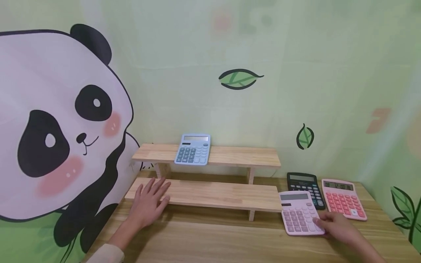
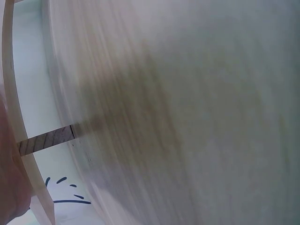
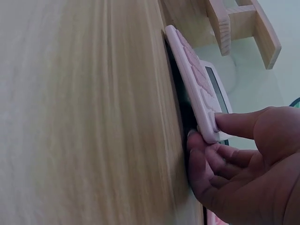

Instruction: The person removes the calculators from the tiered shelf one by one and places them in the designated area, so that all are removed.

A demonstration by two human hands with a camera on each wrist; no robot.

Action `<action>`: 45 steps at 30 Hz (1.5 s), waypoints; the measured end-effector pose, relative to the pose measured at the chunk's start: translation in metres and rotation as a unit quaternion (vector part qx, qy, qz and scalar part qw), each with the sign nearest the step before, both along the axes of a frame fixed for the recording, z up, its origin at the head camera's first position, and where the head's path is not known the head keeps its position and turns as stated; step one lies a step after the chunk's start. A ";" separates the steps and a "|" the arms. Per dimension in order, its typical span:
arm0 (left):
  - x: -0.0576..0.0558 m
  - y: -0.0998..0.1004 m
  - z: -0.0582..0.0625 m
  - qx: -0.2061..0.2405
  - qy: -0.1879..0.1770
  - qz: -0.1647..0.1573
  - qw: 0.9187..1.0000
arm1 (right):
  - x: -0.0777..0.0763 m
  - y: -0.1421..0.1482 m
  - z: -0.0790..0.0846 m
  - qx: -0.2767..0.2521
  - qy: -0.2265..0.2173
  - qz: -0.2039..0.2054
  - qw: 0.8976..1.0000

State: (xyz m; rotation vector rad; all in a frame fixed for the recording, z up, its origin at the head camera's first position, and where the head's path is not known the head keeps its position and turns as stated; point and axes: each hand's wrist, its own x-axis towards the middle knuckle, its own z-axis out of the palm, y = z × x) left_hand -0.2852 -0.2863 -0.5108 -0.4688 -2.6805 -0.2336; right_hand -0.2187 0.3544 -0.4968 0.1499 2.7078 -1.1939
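Note:
My right hand (image 1: 337, 225) pinches the lower right corner of a pale pink calculator (image 1: 298, 215), thumb on top and fingers underneath. In the right wrist view that calculator (image 3: 199, 89) is tilted, its held edge raised off the wooden table. It partly covers a black calculator (image 1: 306, 182) behind it. A pink calculator (image 1: 343, 199) with coral keys lies just to the right. My left hand (image 1: 149, 202) rests with spread fingers at the left end of the lower shelf (image 1: 213, 193), holding nothing. On the upper shelf (image 1: 243, 155) a light blue calculator (image 1: 193, 149) leans back.
The two-step wooden stand rises from the wooden table (image 1: 197, 241), its supports (image 1: 251, 215) showing below the boards. Behind hangs a pale green cloth backdrop (image 1: 184, 73) printed with a panda (image 1: 59, 73) and leaves.

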 end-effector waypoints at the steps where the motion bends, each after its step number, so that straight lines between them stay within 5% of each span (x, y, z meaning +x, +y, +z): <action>1: 0.000 0.000 0.000 0.000 -0.002 0.000 1.000 | 0.001 0.000 0.001 0.016 0.004 0.005 1.000; 21: -0.002 0.000 -0.002 -0.003 -0.005 -0.001 1.000 | 0.009 -0.003 0.006 0.120 0.061 0.016 0.991; 27: -0.002 0.001 -0.002 -0.002 -0.005 -0.002 1.000 | 0.010 -0.009 0.035 0.141 0.119 0.021 0.983; 34: 0.000 0.003 -0.001 -0.008 -0.005 -0.001 1.000 | 0.020 -0.008 0.085 0.106 0.153 0.065 0.980; 38: 0.000 0.003 0.000 -0.001 0.001 -0.002 1.000 | 0.025 -0.009 0.111 0.113 0.208 0.072 0.969; 45: 0.001 0.001 0.001 -0.001 -0.005 0.000 1.000 | 0.026 -0.019 0.144 0.112 0.221 0.061 0.967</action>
